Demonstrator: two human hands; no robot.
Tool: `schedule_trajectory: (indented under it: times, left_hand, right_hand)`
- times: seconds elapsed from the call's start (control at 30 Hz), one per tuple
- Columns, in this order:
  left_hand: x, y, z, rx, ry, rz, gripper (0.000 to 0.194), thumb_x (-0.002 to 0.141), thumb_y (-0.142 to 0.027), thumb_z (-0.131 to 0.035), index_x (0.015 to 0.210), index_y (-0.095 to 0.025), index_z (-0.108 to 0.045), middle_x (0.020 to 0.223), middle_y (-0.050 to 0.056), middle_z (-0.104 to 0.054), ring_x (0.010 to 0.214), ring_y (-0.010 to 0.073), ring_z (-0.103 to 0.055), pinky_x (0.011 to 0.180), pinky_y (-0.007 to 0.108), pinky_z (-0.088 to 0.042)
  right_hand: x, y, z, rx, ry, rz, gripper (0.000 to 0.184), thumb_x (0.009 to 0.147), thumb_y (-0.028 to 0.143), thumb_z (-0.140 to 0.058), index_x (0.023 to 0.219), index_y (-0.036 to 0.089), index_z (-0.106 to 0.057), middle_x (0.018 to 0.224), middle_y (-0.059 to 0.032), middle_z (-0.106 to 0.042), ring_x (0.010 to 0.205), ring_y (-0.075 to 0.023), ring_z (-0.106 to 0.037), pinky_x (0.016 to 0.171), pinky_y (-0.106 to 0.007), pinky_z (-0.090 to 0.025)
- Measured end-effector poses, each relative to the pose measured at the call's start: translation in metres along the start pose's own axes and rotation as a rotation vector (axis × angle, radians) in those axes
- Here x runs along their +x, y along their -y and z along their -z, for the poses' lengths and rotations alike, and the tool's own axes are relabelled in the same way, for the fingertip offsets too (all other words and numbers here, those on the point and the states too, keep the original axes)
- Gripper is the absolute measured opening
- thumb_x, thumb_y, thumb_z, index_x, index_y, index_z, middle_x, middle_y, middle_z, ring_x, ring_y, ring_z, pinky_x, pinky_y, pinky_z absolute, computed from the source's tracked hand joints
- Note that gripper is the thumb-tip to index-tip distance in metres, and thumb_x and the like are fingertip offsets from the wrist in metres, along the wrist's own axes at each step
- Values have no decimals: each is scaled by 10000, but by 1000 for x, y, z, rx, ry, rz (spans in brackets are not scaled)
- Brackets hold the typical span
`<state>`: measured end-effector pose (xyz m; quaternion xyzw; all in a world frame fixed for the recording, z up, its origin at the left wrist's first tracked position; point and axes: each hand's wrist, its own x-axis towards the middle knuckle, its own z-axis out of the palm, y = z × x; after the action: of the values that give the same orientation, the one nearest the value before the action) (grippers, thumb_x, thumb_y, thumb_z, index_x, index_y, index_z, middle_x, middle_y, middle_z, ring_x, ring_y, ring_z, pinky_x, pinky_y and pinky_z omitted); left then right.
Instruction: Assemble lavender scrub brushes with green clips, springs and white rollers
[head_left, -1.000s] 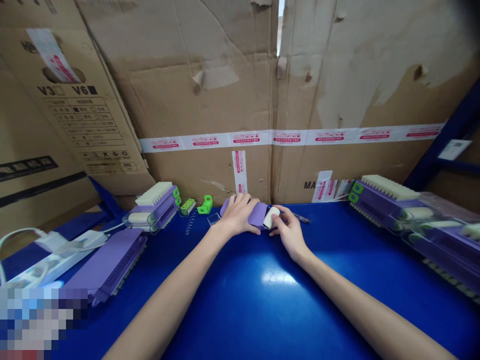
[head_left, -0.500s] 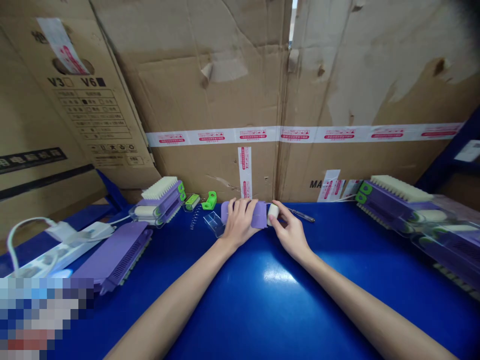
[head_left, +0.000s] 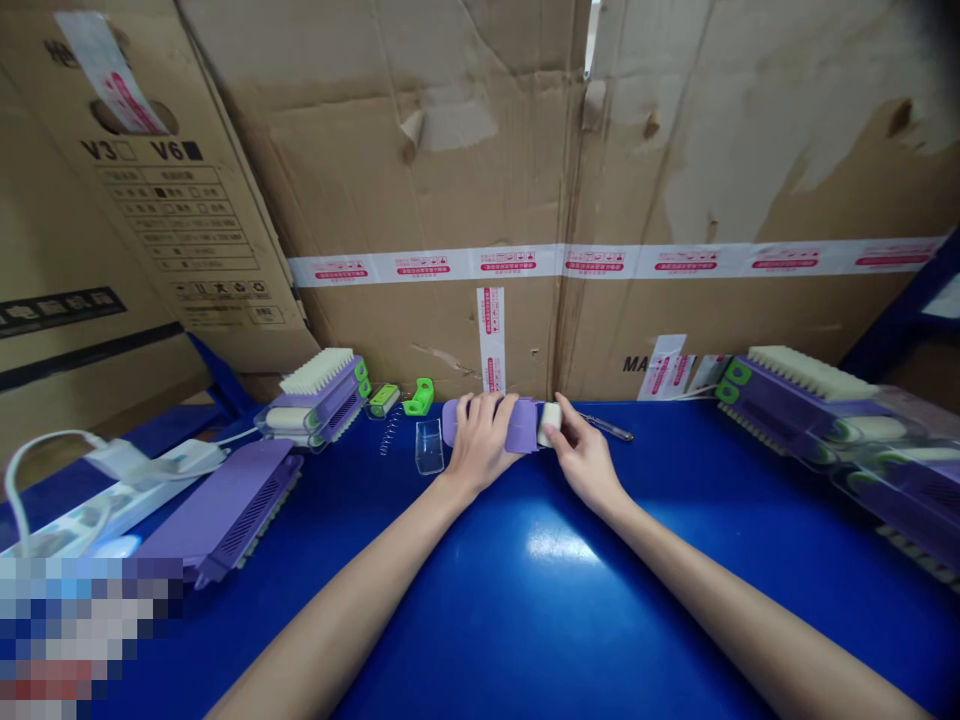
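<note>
My left hand (head_left: pixel 480 445) is closed over a purple plastic housing (head_left: pixel 522 428), its fingers across the top. At the housing's right end, my right hand (head_left: pixel 586 455) pinches a whitish roller (head_left: pixel 550 423) between thumb and fingers. Whether the roller is joined to the housing I cannot tell. A small clear plastic box (head_left: pixel 430 450) sits just left of the left hand. Beyond it lie a coil spring (head_left: pixel 390 432), a bright green bracket (head_left: pixel 419 398) and a green-and-white block (head_left: pixel 383 401). Behind my right hand is a slim screwdriver-like tool (head_left: pixel 611 429), partly hidden.
Purple brush units with pale bristles stand at the left (head_left: pixel 321 395) and right (head_left: pixel 802 400). A long purple cover (head_left: pixel 225 500) lies near a white power strip (head_left: pixel 142 495) with cables. Cardboard (head_left: pixel 420 330) walls the back of the blue table (head_left: pixel 480 620).
The clear box has gone from tilted against my left hand to resting squarely beside it. My right hand and the roller have shifted slightly right. The view has turned a little.
</note>
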<state>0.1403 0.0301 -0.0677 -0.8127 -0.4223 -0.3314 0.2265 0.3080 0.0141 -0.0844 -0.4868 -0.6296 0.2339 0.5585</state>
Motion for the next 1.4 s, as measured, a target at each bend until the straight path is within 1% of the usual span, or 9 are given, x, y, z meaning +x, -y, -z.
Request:
schedule_trajectory:
  times: [0.13, 0.27, 0.43, 0.57, 0.73, 0.93, 1.1, 1.27, 1.4]
  left_hand:
    - [1, 0, -1, -31, 12, 18, 674, 776, -528, -573, 1290, -118, -426, 1159, 160, -532, 1088, 291, -469, 1008, 464, -274]
    - [1, 0, -1, -52, 11, 29, 743, 768, -549, -578, 1340, -122, -371, 1199, 167, -516, 1131, 297, -451, 1030, 472, -260]
    - [1, 0, -2, -56, 15, -3, 757, 766, -563, -575, 1347, -123, -371, 1198, 163, -521, 1131, 296, -460, 1035, 481, -265]
    - [1, -1, -3, -37, 10, -12, 761, 776, -573, -558, 1355, -120, -364, 1198, 162, -523, 1138, 290, -463, 1043, 473, -264]
    - [0, 0, -3, -20, 2, -7, 722, 788, -548, -556, 1351, -131, -384, 1172, 156, -539, 1112, 288, -481, 1027, 465, -283]
    - [0, 0, 0, -8, -47, 33, 668, 794, -500, -573, 1322, -117, -425, 1161, 162, -549, 1079, 284, -490, 977, 433, -315]
    - [0, -2, 0, 10, -51, 19, 645, 792, -522, -563, 1286, -118, -465, 1136, 164, -566, 1037, 283, -504, 927, 423, -327]
    - [0, -3, 0, 29, -67, 55, 616, 803, -492, -556, 1281, -113, -469, 1134, 165, -568, 1040, 276, -502, 932, 416, -315]
    - [0, -3, 0, 38, -45, 36, 595, 803, -475, -558, 1274, -120, -478, 1128, 164, -570, 1036, 278, -501, 937, 426, -305]
  right_hand:
    - [3, -4, -1, 188, -39, -130, 616, 814, 430, -551, 1341, 128, -450, 1100, -137, -674, 959, -264, -657, 861, -456, -514]
    - [4, -2, -2, 257, -75, -155, 638, 793, 439, -579, 1324, 108, -455, 1053, -155, -685, 925, -264, -665, 855, -453, -515]
    - [1, 5, -3, 273, -84, -165, 645, 776, 443, -589, 1308, 99, -466, 989, -147, -702, 877, -270, -670, 849, -468, -507]
    - [0, 8, -5, 239, -43, -149, 655, 774, 431, -580, 1317, 82, -468, 1102, -150, -669, 988, -279, -640, 903, -455, -485]
    - [0, 3, -4, 157, 12, -95, 647, 809, 425, -549, 1357, 103, -429, 1138, -125, -658, 1068, -279, -606, 951, -463, -455]
    - [2, 5, -5, -12, 12, 91, 571, 835, 374, -516, 1350, 137, -451, 1280, -138, -567, 1162, -274, -544, 1015, -456, -394]
    - [3, 6, -4, -94, 34, 101, 562, 840, 338, -478, 1354, 116, -444, 1242, -162, -586, 1192, -286, -520, 1023, -461, -380]
    - [6, 8, -6, -142, 36, 144, 527, 832, 271, -467, 1346, 155, -459, 1211, -138, -604, 1156, -280, -542, 1005, -460, -394]
    - [5, 8, -5, -187, 52, 94, 533, 821, 238, -454, 1341, 121, -463, 1180, -161, -614, 1145, -289, -549, 998, -463, -396]
